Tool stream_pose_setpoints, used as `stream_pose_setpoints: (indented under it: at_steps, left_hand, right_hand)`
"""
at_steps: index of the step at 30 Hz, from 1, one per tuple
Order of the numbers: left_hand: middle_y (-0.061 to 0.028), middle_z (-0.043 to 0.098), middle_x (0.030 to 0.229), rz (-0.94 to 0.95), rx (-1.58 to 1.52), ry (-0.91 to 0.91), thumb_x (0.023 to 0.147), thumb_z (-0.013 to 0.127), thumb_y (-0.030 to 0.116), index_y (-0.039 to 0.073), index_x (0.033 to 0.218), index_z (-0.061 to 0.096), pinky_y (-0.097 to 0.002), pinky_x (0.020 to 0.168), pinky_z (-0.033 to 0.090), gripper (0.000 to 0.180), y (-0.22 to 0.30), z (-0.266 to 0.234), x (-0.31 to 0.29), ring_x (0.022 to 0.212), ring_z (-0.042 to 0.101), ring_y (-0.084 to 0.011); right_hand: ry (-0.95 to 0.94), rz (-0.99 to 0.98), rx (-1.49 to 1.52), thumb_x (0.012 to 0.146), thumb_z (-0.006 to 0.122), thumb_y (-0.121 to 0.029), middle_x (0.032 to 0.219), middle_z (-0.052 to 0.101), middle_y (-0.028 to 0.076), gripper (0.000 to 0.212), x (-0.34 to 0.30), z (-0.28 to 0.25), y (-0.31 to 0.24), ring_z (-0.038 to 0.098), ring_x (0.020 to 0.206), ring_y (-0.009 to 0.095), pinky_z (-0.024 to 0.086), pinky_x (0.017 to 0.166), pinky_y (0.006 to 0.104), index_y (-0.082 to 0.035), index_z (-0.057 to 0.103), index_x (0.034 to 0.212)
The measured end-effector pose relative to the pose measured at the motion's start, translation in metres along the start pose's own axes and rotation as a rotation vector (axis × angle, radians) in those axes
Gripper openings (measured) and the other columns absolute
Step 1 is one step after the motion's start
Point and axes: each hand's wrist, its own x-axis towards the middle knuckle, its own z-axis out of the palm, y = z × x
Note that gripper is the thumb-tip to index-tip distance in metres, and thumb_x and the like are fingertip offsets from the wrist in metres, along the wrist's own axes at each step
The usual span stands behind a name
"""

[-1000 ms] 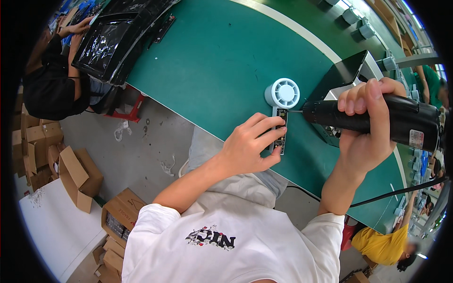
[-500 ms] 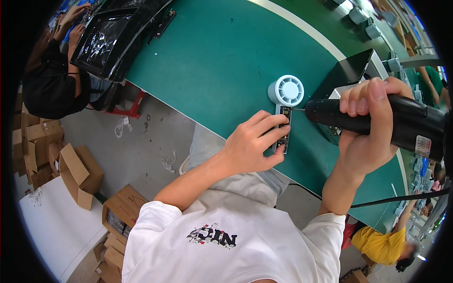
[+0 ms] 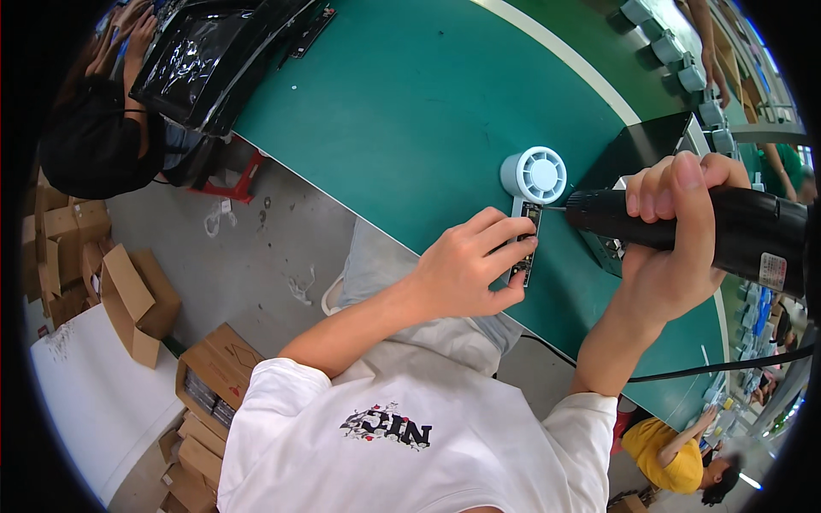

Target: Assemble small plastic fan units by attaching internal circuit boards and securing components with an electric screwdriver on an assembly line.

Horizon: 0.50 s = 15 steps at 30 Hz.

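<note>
On the green worktop (image 3: 410, 111) lies a small light-blue handheld fan (image 3: 542, 174), its round grille beyond my fingers. A dark circuit board (image 3: 528, 224) sits along its handle. My left hand (image 3: 479, 261) is closed on the handle and board, fingers across the top and thumb at the near end. My right hand (image 3: 676, 231) is wrapped round a black electric screwdriver (image 3: 761, 235). Its thin bit points left and reaches the board just below the fan's head; whether it sits in a screw cannot be made out.
A black metal box (image 3: 637, 158) stands behind the screwdriver. A black plastic-lined bin (image 3: 201, 68) is at the far left. Several grey fan parts (image 3: 667, 47) line the belt beyond the pale edge strip. A black cable (image 3: 727, 366) runs at right. Cardboard boxes (image 3: 141, 295) and co-workers flank the table.
The fan, both hands and the screwdriver appear slightly farther right and lower in the picture, as does the table. Both grips stay the same. A person in yellow at lower right has shifted posture.
</note>
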Motion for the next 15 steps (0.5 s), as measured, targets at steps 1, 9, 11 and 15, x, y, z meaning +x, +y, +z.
stream_pose_setpoints:
  at_steps: [1, 9, 11, 15]
  left_hand:
    - [-0.0104, 0.063, 0.105, 0.001, 0.000, 0.001, 0.060, 0.069, 0.004, -0.002, 0.094, 0.067, -0.0338, 0.064, 0.054, 0.035, 0.000, 0.000, 0.000, 0.078, 0.060, -0.0263]
    - [-0.0106, 0.063, 0.106, -0.016, -0.012, -0.003, 0.060, 0.070, 0.003, -0.002, 0.095, 0.067, -0.0345, 0.066, 0.053, 0.035, 0.001, -0.002, -0.001, 0.079, 0.060, -0.0270]
    - [-0.0112, 0.062, 0.109, -0.028, -0.045, -0.018, 0.062, 0.071, 0.004, -0.001, 0.096, 0.067, -0.0349, 0.068, 0.053, 0.035, 0.002, -0.003, 0.000, 0.080, 0.060, -0.0273]
    - [-0.0113, 0.061, 0.111, -0.001, -0.073, -0.048, 0.063, 0.073, 0.005, 0.000, 0.098, 0.067, -0.0346, 0.069, 0.052, 0.036, -0.001, -0.006, -0.001, 0.081, 0.060, -0.0266]
  right_hand:
    - [-0.003, 0.001, -0.002, 0.076, 0.076, -0.001, 0.065, 0.055, 0.006, 0.026, 0.000, 0.000, 0.002, 0.050, 0.050, 0.012, 0.044, 0.050, 0.0257, -0.002, 0.052, 0.085]
    - [-0.150, -0.039, -0.056, 0.085, 0.061, 0.001, 0.063, 0.044, 0.003, 0.017, -0.009, 0.005, 0.001, 0.043, 0.053, 0.012, 0.039, 0.054, 0.0278, -0.005, 0.045, 0.085]
    - [-0.153, -0.034, -0.010, 0.082, 0.066, 0.002, 0.065, 0.049, 0.004, 0.020, -0.005, -0.002, 0.004, 0.048, 0.053, 0.012, 0.042, 0.053, 0.0268, -0.003, 0.048, 0.089]
    - [-0.174, -0.023, 0.035, 0.082, 0.069, 0.002, 0.067, 0.054, 0.007, 0.023, -0.002, -0.019, -0.008, 0.052, 0.054, 0.014, 0.045, 0.053, 0.0274, 0.000, 0.051, 0.097]
